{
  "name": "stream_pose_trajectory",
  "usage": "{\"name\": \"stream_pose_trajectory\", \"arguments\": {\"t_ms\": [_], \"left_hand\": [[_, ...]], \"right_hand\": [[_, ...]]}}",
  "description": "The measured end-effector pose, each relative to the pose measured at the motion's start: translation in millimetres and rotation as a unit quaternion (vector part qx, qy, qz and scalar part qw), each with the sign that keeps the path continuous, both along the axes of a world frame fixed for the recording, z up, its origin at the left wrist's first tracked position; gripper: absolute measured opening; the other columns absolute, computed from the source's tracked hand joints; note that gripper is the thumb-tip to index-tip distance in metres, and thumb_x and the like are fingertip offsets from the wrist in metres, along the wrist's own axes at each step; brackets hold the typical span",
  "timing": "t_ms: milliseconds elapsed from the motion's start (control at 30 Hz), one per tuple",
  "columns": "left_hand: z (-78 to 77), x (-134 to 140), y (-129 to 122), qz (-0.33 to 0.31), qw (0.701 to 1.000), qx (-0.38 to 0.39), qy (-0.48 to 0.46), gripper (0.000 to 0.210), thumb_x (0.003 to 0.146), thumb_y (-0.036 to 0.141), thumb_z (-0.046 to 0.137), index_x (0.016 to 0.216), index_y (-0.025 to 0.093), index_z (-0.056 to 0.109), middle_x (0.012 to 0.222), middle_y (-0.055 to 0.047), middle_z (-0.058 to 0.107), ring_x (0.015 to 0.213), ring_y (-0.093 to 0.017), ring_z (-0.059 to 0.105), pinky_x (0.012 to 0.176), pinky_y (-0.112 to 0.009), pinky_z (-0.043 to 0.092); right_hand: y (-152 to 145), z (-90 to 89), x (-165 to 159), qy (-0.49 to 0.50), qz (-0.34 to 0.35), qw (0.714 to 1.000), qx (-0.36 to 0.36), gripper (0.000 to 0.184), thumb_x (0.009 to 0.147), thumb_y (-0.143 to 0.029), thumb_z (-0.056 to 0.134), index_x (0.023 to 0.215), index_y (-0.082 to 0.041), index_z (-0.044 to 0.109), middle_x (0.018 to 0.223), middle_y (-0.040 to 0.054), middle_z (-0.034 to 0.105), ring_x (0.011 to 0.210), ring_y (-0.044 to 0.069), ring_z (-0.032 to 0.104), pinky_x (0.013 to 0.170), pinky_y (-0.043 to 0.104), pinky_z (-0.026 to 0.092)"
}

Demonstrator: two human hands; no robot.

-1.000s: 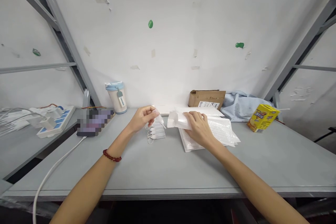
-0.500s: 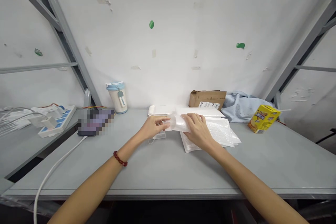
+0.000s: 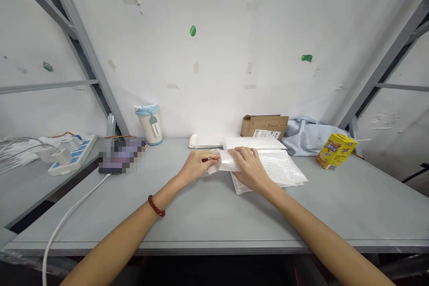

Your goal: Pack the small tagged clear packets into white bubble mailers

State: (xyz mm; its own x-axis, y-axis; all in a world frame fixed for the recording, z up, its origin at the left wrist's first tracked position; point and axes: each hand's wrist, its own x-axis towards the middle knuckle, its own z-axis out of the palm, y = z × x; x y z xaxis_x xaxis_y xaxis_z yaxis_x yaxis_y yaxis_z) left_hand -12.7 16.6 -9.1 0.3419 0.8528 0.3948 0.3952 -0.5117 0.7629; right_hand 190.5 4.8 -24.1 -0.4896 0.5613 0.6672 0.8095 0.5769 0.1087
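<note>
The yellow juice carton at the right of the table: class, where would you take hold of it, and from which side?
Grip the yellow juice carton across its flat side faces, coming from above and the front; it lies tilted, apart from the blue cloth.

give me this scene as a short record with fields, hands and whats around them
left hand: left hand pinches the open end of a clear plastic bag
right hand: right hand grips the same bag from the other side
under the bag: stack of clear bags on the grey table
behind: cardboard box, blue cloth, white trays
left side: lidded cup, power strip
right side: yellow carton
</note>
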Motion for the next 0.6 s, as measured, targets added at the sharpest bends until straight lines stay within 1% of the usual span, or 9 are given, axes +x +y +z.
{"name": "stream_pose_trajectory", "arguments": {"t_ms": [100,167,233,300,367,433,500,533,600], "left_hand": [[0.9,1.0,-1.6,0.017,1.0,-0.012,-0.024,0.015,0.073,0.028,0.06,0.076,0.02,0.073,0.078,-0.002,0.07,0.067,-0.015,0.058,0.061,-0.025,0.043],[3.0,0.8,-1.8,0.061,0.998,0.003,-0.033,0.014,0.071,0.032,0.064,0.073,0.018,0.069,0.076,-0.002,0.067,0.065,-0.014,0.055,0.062,-0.025,0.043],[5.9,-1.4,0.1,0.123,0.991,0.023,-0.041,0.023,0.065,0.036,0.069,0.076,0.018,0.064,0.076,-0.001,0.063,0.064,-0.012,0.052,0.063,-0.025,0.043],[8.6,-5.2,3.8,0.155,0.986,0.02,-0.051,0.039,0.058,0.039,0.074,0.086,0.017,0.058,0.085,-0.001,0.06,0.068,-0.012,0.052,0.066,-0.026,0.043],[10.6,-8.9,7.2,0.129,0.99,-0.029,-0.056,0.053,0.054,0.041,0.076,0.095,0.017,0.054,0.094,-0.003,0.059,0.073,-0.013,0.054,0.066,-0.026,0.044],[11.4,-10.1,8.0,0.058,0.991,-0.106,-0.058,0.054,0.055,0.041,0.075,0.097,0.016,0.053,0.094,-0.004,0.06,0.075,-0.014,0.056,0.063,-0.026,0.045],[11.0,-8.2,5.6,-0.004,0.985,-0.16,-0.056,0.042,0.06,0.041,0.071,0.089,0.016,0.056,0.083,-0.002,0.06,0.072,-0.014,0.056,0.06,-0.024,0.043],[10.2,-6.4,3.6,-0.02,0.984,-0.17,-0.052,0.034,0.062,0.04,0.07,0.081,0.015,0.057,0.075,0.0,0.059,0.068,-0.013,0.055,0.058,-0.024,0.042],[7.6,-2.0,-0.4,-0.028,0.985,-0.166,-0.043,0.023,0.063,0.035,0.067,0.069,0.015,0.055,0.064,0.003,0.053,0.06,-0.011,0.05,0.053,-0.022,0.038]], "right_hand": [[-0.4,0.3,0.2,0.008,0.003,1.0,0.002,0.039,0.077,-0.014,0.051,0.116,-0.016,0.048,0.105,0.0112,0.055,0.096,0.023,0.048,0.083,0.036,0.03],[-0.4,0.5,0.3,0.011,0.003,1.0,0.001,0.04,0.077,-0.014,0.051,0.117,-0.016,0.048,0.106,0.0118,0.054,0.098,0.023,0.048,0.083,0.036,0.03],[-0.2,0.4,0.7,0.01,-0.001,1.0,0.004,0.042,0.077,-0.014,0.052,0.118,-0.015,0.048,0.106,0.0123,0.054,0.098,0.024,0.048,0.082,0.036,0.031],[0.3,0.3,1.1,0.007,-0.007,1.0,0.007,0.043,0.076,-0.014,0.053,0.119,-0.014,0.048,0.107,0.0128,0.054,0.098,0.024,0.048,0.082,0.036,0.032],[0.4,0.3,1.5,0.007,-0.005,1.0,0.011,0.043,0.076,-0.014,0.053,0.119,-0.014,0.048,0.107,0.0125,0.054,0.097,0.023,0.048,0.082,0.036,0.032],[-0.4,0.8,1.4,0.009,0.008,1.0,0.011,0.044,0.076,-0.015,0.053,0.119,-0.015,0.047,0.107,0.0117,0.054,0.099,0.023,0.048,0.082,0.036,0.032],[-2.1,1.9,0.8,0.006,0.031,0.999,0.006,0.044,0.075,-0.015,0.053,0.119,-0.016,0.047,0.107,0.0114,0.054,0.099,0.023,0.048,0.083,0.037,0.032],[-3.3,2.6,0.3,0.003,0.043,0.999,0.001,0.044,0.075,-0.014,0.052,0.119,-0.016,0.046,0.107,0.0115,0.054,0.099,0.023,0.048,0.084,0.037,0.032],[-5.6,3.8,-1.0,-0.004,0.068,0.998,-0.007,0.043,0.075,-0.015,0.051,0.118,-0.016,0.046,0.106,0.0118,0.055,0.098,0.023,0.048,0.084,0.037,0.032]]}}
